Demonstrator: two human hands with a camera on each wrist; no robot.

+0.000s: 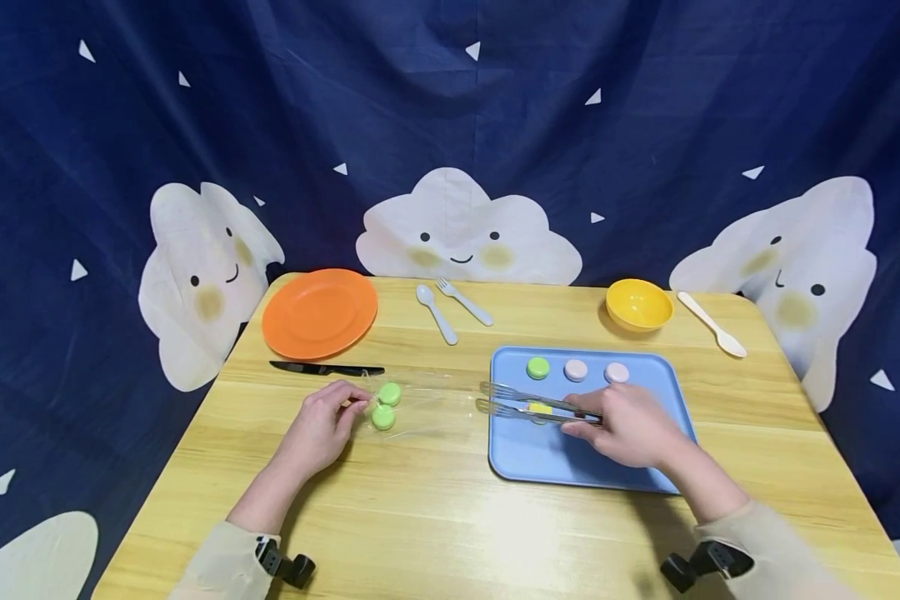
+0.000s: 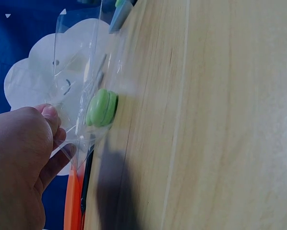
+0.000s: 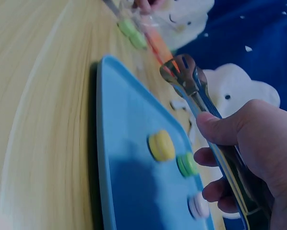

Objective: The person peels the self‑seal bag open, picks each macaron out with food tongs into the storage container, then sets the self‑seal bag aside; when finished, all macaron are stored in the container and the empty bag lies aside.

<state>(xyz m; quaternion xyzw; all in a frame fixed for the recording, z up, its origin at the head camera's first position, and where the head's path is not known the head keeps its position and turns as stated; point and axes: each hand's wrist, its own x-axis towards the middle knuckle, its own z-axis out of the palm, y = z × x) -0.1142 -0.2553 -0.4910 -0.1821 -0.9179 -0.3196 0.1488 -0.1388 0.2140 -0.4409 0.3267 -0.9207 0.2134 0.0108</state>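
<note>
My left hand [image 1: 321, 427] pinches the edge of a clear plastic bag [image 1: 438, 406] lying on the table. Inside the bag are two light green macarons [image 1: 390, 394], close to the fingertips. In the left wrist view one green macaron [image 2: 102, 107] shows through the film. My right hand [image 1: 633, 425] grips metal tongs [image 3: 215, 139] above the blue tray [image 1: 528, 462]. Their tips point left towards the bag, spread apart with nothing between them. Under the tongs sits a yellow macaron [image 3: 161, 145], partly hidden in the head view. Behind it are a green macaron [image 1: 537, 367] and two pale pink macarons [image 1: 575, 370].
An orange plate [image 1: 320, 314] stands at the back left, a black knife [image 1: 326, 368] in front of it. A grey spoon [image 1: 437, 315] and fork [image 1: 465, 302] lie at the back middle. A yellow bowl [image 1: 639, 306] and a white spoon [image 1: 712, 325] are at the back right.
</note>
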